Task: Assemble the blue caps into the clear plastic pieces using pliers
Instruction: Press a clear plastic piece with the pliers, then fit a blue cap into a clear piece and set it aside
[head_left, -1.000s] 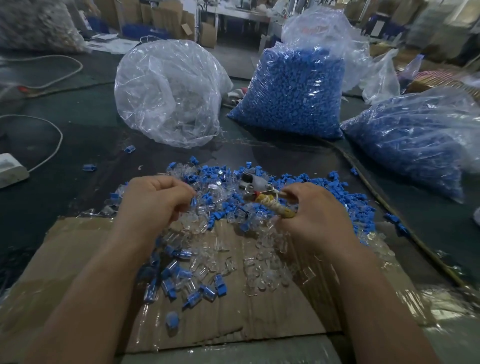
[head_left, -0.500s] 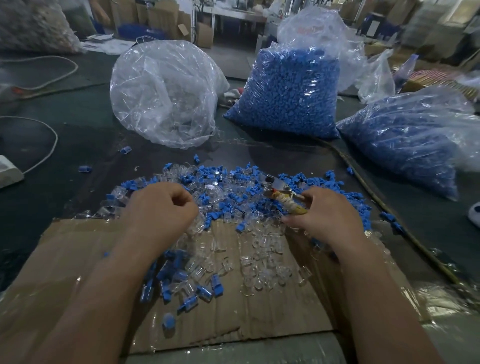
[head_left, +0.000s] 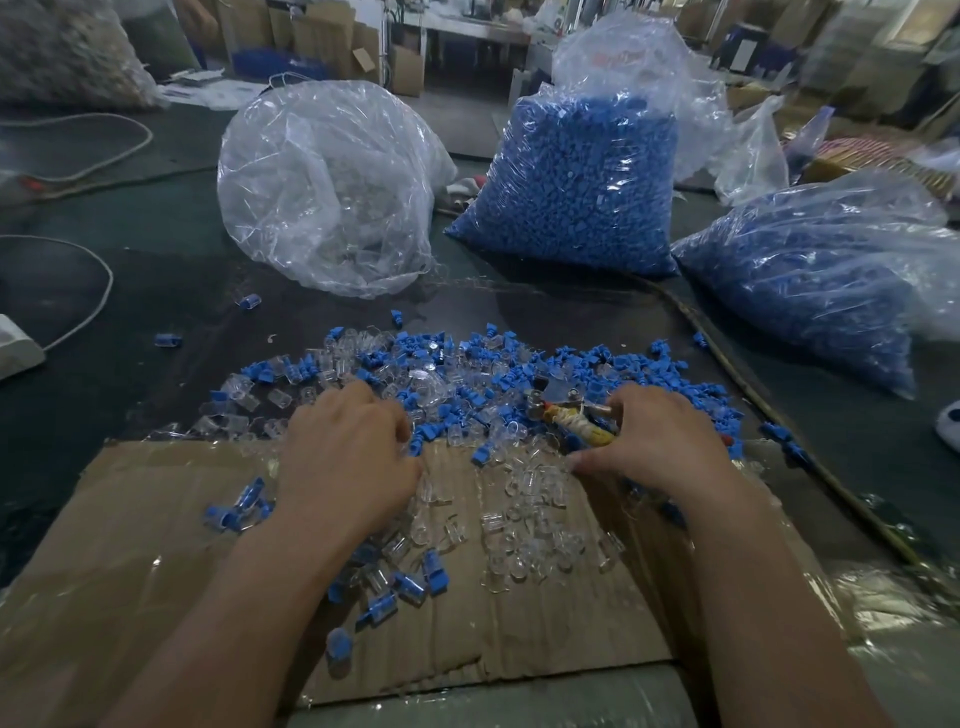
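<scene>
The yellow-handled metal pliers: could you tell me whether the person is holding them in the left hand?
No, the right hand grips the yellow-handled metal pliers; the left hand holds no tool.

Two bare hands over the pile: left hand (head_left: 345, 457), right hand (head_left: 660, 441). One pair of metal pliers with a yellow-wrapped handle (head_left: 566, 415). One flat brown cardboard sheet (head_left: 519, 623). Three bulging plastic bags on the tabletop: one bag of clear pieces (head_left: 332, 187), a middle bag of blue caps (head_left: 571, 187) and a right bag of blue caps (head_left: 810, 275). Loose small blue plastic caps (head_left: 613, 364) and loose clear plastic pieces (head_left: 524, 519): too many to count. Two strays sit out left, a far blue-capped stray (head_left: 248, 300) and a near blue-capped stray (head_left: 167, 340).
</scene>
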